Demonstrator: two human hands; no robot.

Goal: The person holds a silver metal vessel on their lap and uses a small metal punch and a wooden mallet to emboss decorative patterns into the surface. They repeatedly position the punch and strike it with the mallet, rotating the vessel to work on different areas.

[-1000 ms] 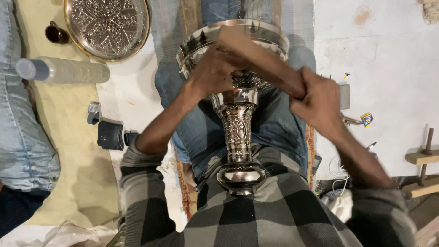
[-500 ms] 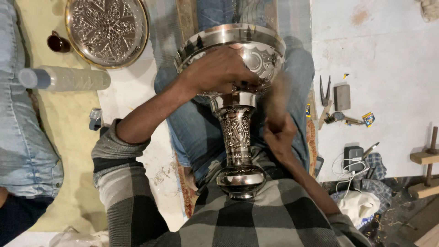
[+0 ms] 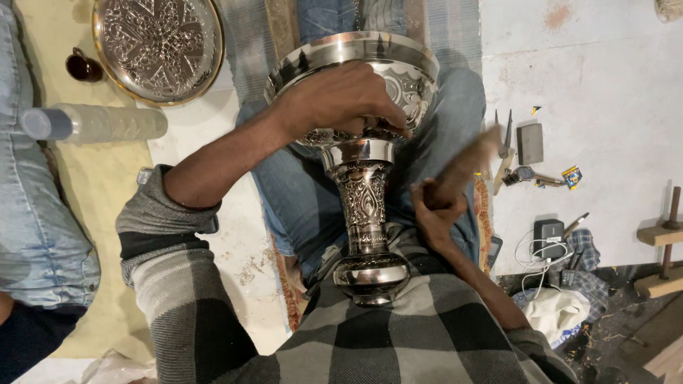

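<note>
Your left hand [image 3: 341,96] grips the bowl of an engraved silver goblet [image 3: 363,206] lying in your lap, its foot against your shirt. Your right hand [image 3: 437,213], just right of the stem, is closed around a blurred wooden stick [image 3: 462,167]. The stem and bowl already carry dense patterns, so most of the decoration looks done.

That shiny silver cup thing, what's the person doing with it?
A person sits with a big engraved metal goblet lying across their lap. Their left hand presses on the bowl to steady it. Their right hand grips a wooden stick, blurred beside the stem. An engraved round tray lies on the floor nearby.
</note>
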